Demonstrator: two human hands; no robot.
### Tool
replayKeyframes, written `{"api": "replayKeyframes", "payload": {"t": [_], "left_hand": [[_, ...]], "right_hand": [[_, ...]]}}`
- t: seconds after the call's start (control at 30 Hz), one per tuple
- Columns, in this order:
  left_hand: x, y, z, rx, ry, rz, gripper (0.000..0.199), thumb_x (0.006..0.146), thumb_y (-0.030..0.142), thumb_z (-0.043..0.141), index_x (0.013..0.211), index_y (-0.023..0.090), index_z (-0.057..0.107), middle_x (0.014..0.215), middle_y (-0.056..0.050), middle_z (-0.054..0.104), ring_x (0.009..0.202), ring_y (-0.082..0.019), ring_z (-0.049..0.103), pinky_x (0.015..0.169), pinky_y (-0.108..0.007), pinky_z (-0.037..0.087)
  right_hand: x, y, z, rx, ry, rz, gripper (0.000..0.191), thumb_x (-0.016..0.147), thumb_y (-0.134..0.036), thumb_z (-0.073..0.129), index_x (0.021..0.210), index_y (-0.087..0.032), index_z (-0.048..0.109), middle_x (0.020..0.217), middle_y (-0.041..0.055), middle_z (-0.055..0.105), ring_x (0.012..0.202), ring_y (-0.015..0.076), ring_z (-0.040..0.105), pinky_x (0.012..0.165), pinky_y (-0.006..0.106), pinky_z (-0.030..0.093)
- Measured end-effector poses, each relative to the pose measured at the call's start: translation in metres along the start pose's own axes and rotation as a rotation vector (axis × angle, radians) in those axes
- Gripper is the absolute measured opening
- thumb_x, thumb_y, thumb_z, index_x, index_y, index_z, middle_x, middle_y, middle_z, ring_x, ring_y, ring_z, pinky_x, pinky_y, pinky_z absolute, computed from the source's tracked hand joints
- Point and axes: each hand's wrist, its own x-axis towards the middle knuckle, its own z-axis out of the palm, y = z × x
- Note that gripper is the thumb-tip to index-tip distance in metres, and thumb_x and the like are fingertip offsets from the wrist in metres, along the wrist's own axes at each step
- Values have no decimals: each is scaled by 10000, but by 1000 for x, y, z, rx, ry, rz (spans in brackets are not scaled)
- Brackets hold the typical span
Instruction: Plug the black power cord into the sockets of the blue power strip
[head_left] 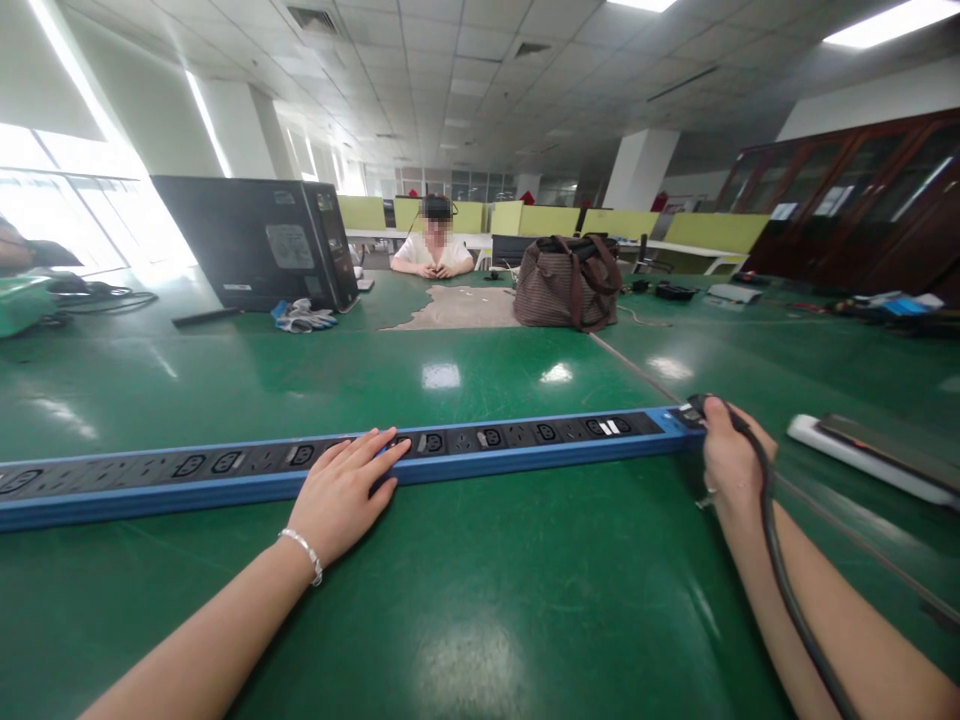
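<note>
A long blue power strip [495, 462] with black sockets lies across the green table, running out of view on the left. My left hand [349, 490] rests on its middle, fingers stretched out flat over the sockets. At the strip's right end my right hand [729, 455] is closed around the plug of a black power cord [780, 580]. The plug sits at the end of the strip; my fingers partly cover it, so I cannot tell how deep it is in. The cord runs back along my right forearm.
A black computer case [262, 240] stands at the back left, with gloves [304, 316] beside it. A brown bag [562, 283] is at the back centre, near a seated person [433, 245]. On the right lies a white bar with a dark top [877, 455].
</note>
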Motion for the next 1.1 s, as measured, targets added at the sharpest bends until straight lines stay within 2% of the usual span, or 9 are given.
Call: {"api": "replayKeyframes", "payload": {"t": [0.07,0.13,0.27,0.4,0.7,0.97,1.1], "left_hand": [[0,0,0,6,4,4,453,864,347,446,1315,332,473,1390,4,488,1248,-213,484,1024,-421,393],[0,-1,0,13,6,12,455,859,347,450,1313,323,479,1382,0,498,1241,-216,491,1023,-417,395],[0,-2,-1,12,11,17,454,855,347,455,1306,316,491,1367,-2,515,1227,-217,504,1022,-410,396],[0,-2,0,-10,10,5,454,851,352,460,1304,327,492,1368,4,514,1235,-215,497,1030,-404,388],[0,-1,-2,0,-1,1,454,858,360,441,1309,330,485,1379,1,500,1236,-214,496,1030,-413,390],[0,-1,-1,-51,15,-7,451,852,347,451,1301,345,488,1383,11,496,1248,-213,484,1042,-417,382],[0,0,-1,-29,4,3,449,860,345,447,1307,333,484,1384,2,495,1249,-217,483,1030,-422,391]], "right_hand": [[-2,-7,0,-18,-11,-12,477,702,-504,610,947,-104,699,932,116,704,883,242,646,816,328,499],[-5,-14,0,-80,-88,-63,399,704,-484,620,893,-147,718,901,84,709,894,240,643,859,353,487],[-11,-26,2,-177,-213,-139,403,733,-476,592,1001,-200,710,960,67,703,946,250,627,910,424,464],[-15,-30,4,-219,-289,-191,413,739,-500,574,1009,-221,714,1010,71,699,978,254,611,927,421,445],[-20,-32,4,-377,-356,-239,424,773,-522,527,1074,-272,689,989,46,708,912,240,627,856,376,459],[-24,-32,2,-568,-311,-352,453,822,-511,439,1100,-251,684,856,81,707,793,248,640,690,343,475],[-27,-33,0,-633,-324,-299,471,836,-497,405,1152,-258,661,885,98,707,783,269,640,680,371,480]]}}
